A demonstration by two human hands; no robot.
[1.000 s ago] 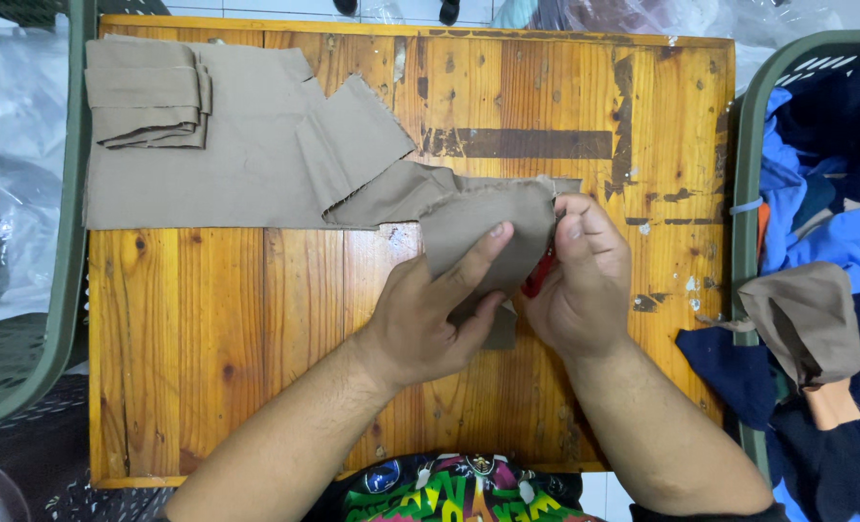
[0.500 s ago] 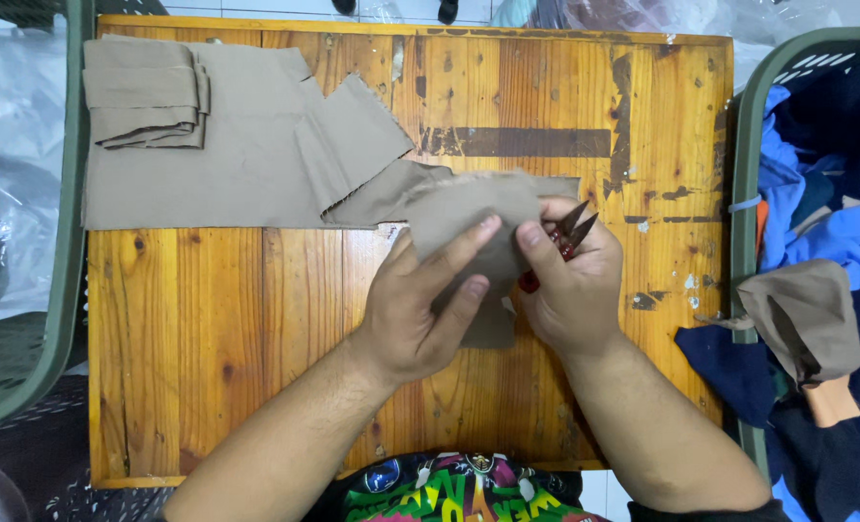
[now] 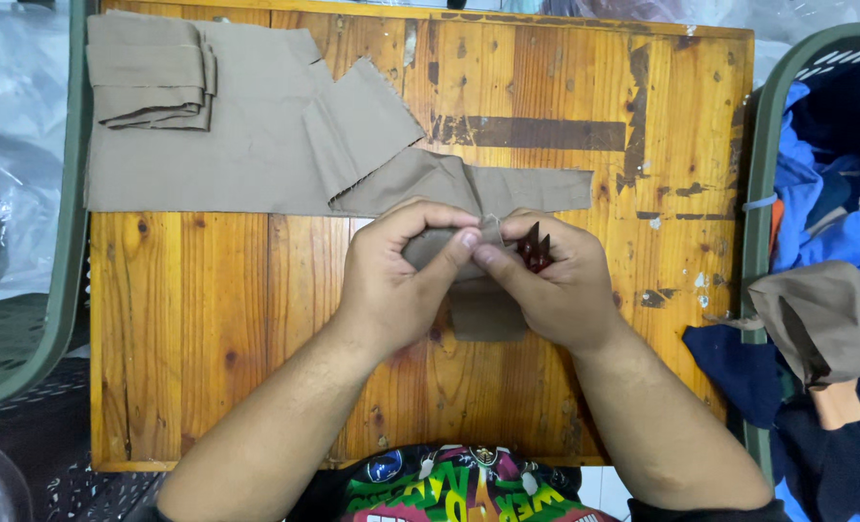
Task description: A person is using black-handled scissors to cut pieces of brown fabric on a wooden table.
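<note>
- The left hand (image 3: 391, 290) is closed in a pinch on a small khaki fabric piece (image 3: 483, 309), thumb and forefinger clamped on its upper edge right where the two hands meet
- The right hand (image 3: 565, 285) is closed as well — its fingertips press the same edge of the fabric, and a small dark red thread snipper (image 3: 533, 246) sits gripped in it, blades pointing up and away from the body
- The fabric piece hangs down between and under both hands onto the wooden desk (image 3: 208, 329); a fine thread seems to stand up at the pinch, though it is too small to be sure
- By the look of it the step in hand is trimming a stray thread at that edge — the next move would call for keeping the cloth taut with the left hand and bringing the snipper tips to the thread without nicking the fabric
- Beyond the left hand lie a large flat khaki panel (image 3: 227, 145) and a folded stack (image 3: 150, 82); to the right of the right hand, a green basket (image 3: 763, 145) of blue garments
</note>
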